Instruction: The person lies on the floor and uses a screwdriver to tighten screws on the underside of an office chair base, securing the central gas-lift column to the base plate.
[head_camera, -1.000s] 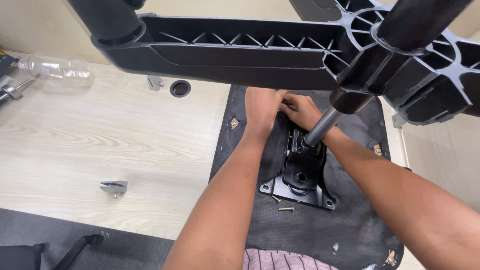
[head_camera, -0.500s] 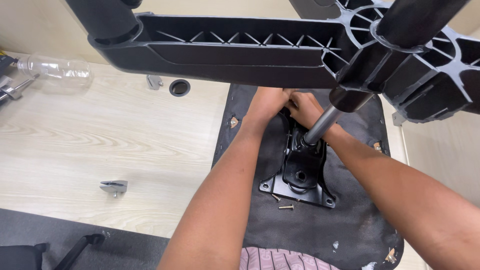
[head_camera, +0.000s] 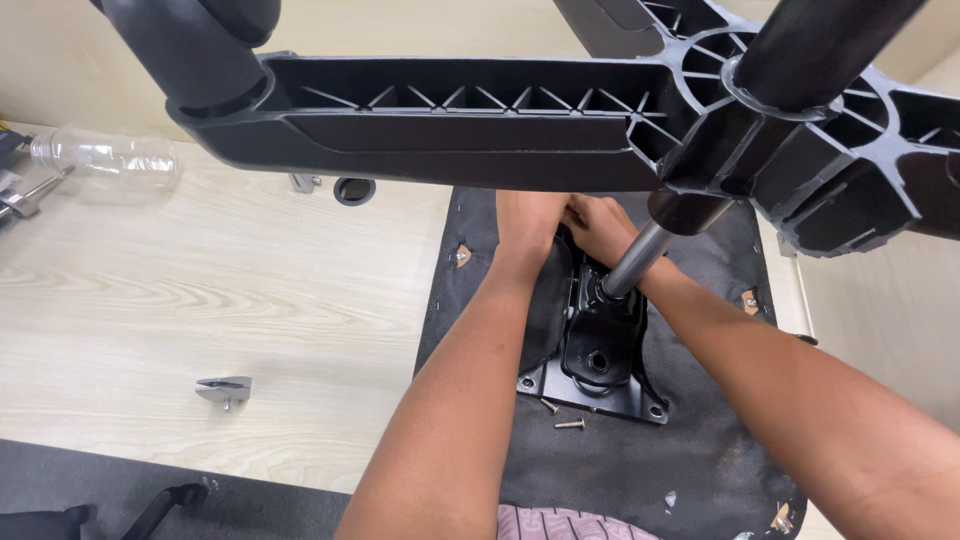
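A: What fills the top of the view?

B: The black chair base (head_camera: 480, 120), its ribbed arms spread out like a star, tipped up over everything. Its metal column (head_camera: 640, 258) slants down into the black metal plate (head_camera: 598, 350). It sits where it did a second ago.

A: And under it?

B: The chair seat (head_camera: 690, 440), upside down on the pale wood floor (head_camera: 200, 300), its black fabric underside facing up. The plate lies on the middle of that underside, by the far edge.

A: The hands?

B: Both are at the far end of the plate, just under the chair base. The left hand (head_camera: 530, 215) is curled over the plate's edge; the right hand (head_camera: 600, 222) is beside it, fingers bent, against the same spot. I cannot tell what either one grips; the base hides the fingertips. Since the earlier frame they have barely shifted, the two hands drawn a bit closer together.

A: Smaller things?

B: A clear plastic bottle (head_camera: 105, 158) lies far left on the floor, a small metal bracket (head_camera: 225, 390) nearer, and a loose screw (head_camera: 568, 424) just beside the plate's near edge. None have moved.
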